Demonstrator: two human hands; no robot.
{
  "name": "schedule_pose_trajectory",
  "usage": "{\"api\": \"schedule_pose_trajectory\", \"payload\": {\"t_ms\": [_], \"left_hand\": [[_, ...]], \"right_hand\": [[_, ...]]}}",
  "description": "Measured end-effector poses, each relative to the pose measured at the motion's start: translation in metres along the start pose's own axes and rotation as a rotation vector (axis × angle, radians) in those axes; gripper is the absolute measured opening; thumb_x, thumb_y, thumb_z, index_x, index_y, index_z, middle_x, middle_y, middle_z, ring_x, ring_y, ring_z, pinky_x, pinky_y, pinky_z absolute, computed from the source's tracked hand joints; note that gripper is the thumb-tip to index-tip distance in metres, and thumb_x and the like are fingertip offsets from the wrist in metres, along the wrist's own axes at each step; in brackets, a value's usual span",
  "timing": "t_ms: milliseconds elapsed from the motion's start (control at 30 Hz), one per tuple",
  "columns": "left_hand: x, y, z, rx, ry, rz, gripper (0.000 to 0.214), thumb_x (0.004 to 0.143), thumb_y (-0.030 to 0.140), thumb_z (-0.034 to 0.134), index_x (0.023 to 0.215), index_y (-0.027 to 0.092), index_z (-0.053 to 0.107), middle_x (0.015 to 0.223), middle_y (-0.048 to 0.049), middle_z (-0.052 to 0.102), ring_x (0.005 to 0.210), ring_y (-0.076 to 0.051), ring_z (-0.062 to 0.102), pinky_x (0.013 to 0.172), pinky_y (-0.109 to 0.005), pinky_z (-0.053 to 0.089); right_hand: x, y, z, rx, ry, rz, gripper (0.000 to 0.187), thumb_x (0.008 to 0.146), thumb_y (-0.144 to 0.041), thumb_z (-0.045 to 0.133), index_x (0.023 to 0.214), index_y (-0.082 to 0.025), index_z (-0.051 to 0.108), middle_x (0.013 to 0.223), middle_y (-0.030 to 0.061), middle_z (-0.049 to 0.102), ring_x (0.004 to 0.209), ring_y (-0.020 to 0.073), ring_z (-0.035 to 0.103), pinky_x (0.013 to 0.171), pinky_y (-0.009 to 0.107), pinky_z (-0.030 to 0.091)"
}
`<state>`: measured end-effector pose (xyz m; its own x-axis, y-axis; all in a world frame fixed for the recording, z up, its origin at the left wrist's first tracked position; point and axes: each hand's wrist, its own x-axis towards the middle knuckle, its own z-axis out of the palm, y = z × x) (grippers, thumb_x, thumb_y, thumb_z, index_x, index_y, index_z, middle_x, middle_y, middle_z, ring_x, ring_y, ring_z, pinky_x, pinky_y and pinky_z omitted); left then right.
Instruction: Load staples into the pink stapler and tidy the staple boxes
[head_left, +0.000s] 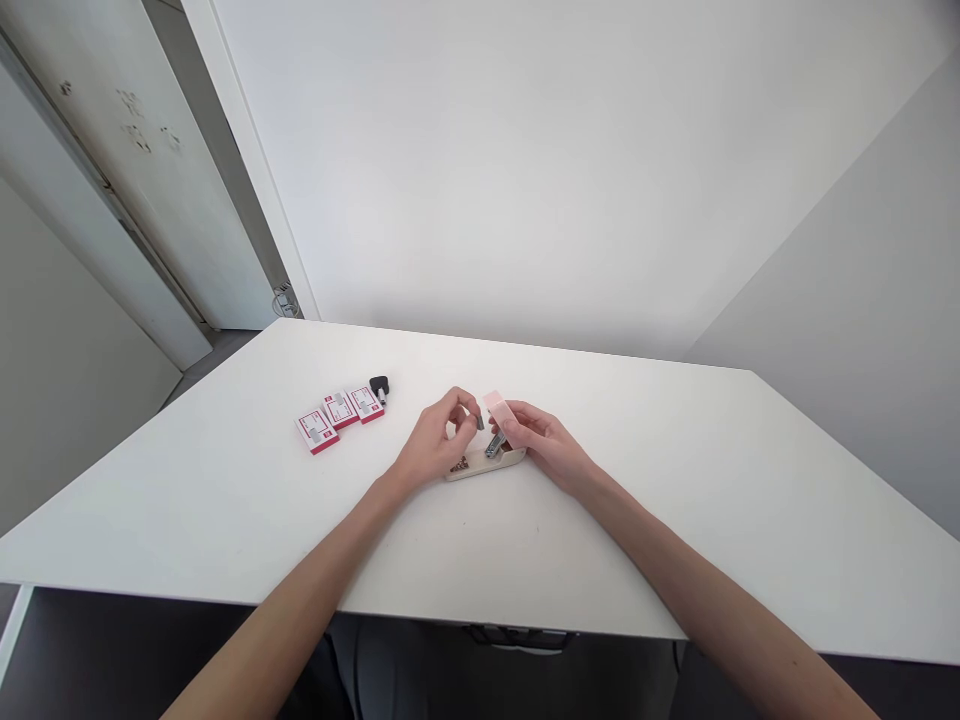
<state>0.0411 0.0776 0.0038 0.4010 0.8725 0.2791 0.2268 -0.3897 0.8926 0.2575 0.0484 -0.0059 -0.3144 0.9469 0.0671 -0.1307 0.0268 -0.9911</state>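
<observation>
My left hand (437,440) pinches a small grey strip of staples (481,423) between thumb and fingers. Just right of it, a stapler (487,464) with a cream base stands on the table, its pink top (496,404) swung up and its metal magazine (494,444) showing. The fingers of my right hand (551,447) are closed around the raised pink top near the hinge end. My left wrist hovers by the base's front end, where a brown patterned patch shows. The strip is above the stapler and apart from the magazine.
Three small red and white boxes (316,430) lie in a row on the left of the white table (645,540). A black staple remover, by its look, (379,386) touches or nearly touches the last box. A white wall (510,180) rises behind the table.
</observation>
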Motion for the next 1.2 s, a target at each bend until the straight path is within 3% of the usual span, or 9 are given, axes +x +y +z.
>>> {"api": "schedule_pose_trajectory", "payload": {"t_ms": [167, 300, 433, 533, 633, 833, 1033, 1200], "left_hand": [[0.009, -0.001, -0.002, -0.5, 0.078, -0.124, 0.007, 0.09, 0.026, 0.053, 0.091, 0.023, 0.047, 0.092, 0.0002, 0.067, 0.061, -0.012, 0.061, 0.074, -0.033, 0.049], [0.017, -0.004, -0.006, -0.779, 0.148, -0.265, 0.015, 0.087, 0.027, 0.058, 0.084, 0.022, 0.044, 0.081, -0.0004, 0.066, 0.054, -0.013, 0.058, 0.064, -0.031, 0.047], [0.021, -0.01, -0.01, -1.056, 0.326, -0.351, 0.015, 0.085, 0.018, 0.059, 0.077, 0.021, 0.046, 0.065, 0.0049, 0.049, 0.047, -0.007, 0.037, 0.051, -0.023, 0.035], [0.023, -0.013, -0.012, -1.203, 0.433, -0.405, 0.01, 0.085, 0.016, 0.056, 0.078, 0.019, 0.051, 0.067, 0.0028, 0.049, 0.05, -0.007, 0.039, 0.05, -0.022, 0.036], [0.024, -0.014, -0.013, -1.261, 0.465, -0.42, 0.007, 0.086, 0.017, 0.056, 0.079, 0.018, 0.054, 0.07, 0.0005, 0.052, 0.054, -0.009, 0.044, 0.051, -0.023, 0.039], [0.022, -0.011, -0.015, -1.209, 0.352, -0.386, 0.016, 0.081, 0.017, 0.067, 0.074, 0.018, 0.054, 0.06, 0.0079, 0.033, 0.047, -0.006, 0.031, 0.045, -0.021, 0.031], [0.02, -0.012, -0.015, -1.125, 0.35, -0.394, 0.019, 0.077, 0.02, 0.07, 0.074, 0.02, 0.052, 0.061, 0.0089, 0.031, 0.048, -0.005, 0.029, 0.045, -0.021, 0.03], [0.019, -0.012, -0.015, -1.058, 0.365, -0.399, 0.021, 0.076, 0.022, 0.07, 0.075, 0.021, 0.049, 0.061, 0.0089, 0.031, 0.048, -0.006, 0.03, 0.047, -0.023, 0.031]], "right_hand": [[0.002, 0.004, -0.002, -0.041, 0.086, -0.016, 0.045, 0.089, -0.059, 0.077, 0.121, -0.028, 0.077, 0.107, 0.0055, 0.067, 0.095, 0.0208, 0.06, 0.089, 0.037, 0.051], [0.003, 0.005, -0.002, -0.059, 0.144, -0.014, 0.05, 0.087, -0.064, 0.077, 0.122, -0.029, 0.076, 0.108, 0.0062, 0.069, 0.1, 0.0231, 0.062, 0.089, 0.038, 0.052], [0.003, 0.005, -0.003, -0.089, 0.169, 0.0, 0.05, 0.087, -0.066, 0.076, 0.121, -0.029, 0.077, 0.108, 0.0068, 0.07, 0.102, 0.0247, 0.063, 0.09, 0.039, 0.053], [0.003, 0.005, -0.004, -0.102, 0.175, 0.001, 0.05, 0.087, -0.066, 0.076, 0.121, -0.03, 0.077, 0.108, 0.0069, 0.07, 0.103, 0.0252, 0.062, 0.09, 0.04, 0.052], [0.002, 0.004, -0.003, -0.117, 0.176, -0.012, 0.049, 0.088, -0.066, 0.075, 0.12, -0.03, 0.076, 0.106, 0.0061, 0.069, 0.1, 0.0241, 0.062, 0.089, 0.039, 0.052], [0.0, 0.002, 0.0, -0.233, 0.272, -0.049, 0.051, 0.088, -0.067, 0.074, 0.119, -0.027, 0.074, 0.1, 0.0052, 0.071, 0.093, 0.0228, 0.062, 0.085, 0.038, 0.051], [0.002, 0.007, 0.0, -0.353, 0.373, -0.046, 0.045, 0.086, -0.062, 0.077, 0.115, -0.028, 0.074, 0.121, 0.0068, 0.075, 0.106, 0.027, 0.064, 0.09, 0.041, 0.05], [0.002, 0.008, -0.002, -0.381, 0.383, -0.03, 0.043, 0.088, -0.062, 0.075, 0.113, -0.027, 0.073, 0.119, 0.0068, 0.075, 0.105, 0.0278, 0.065, 0.091, 0.042, 0.051]]}}
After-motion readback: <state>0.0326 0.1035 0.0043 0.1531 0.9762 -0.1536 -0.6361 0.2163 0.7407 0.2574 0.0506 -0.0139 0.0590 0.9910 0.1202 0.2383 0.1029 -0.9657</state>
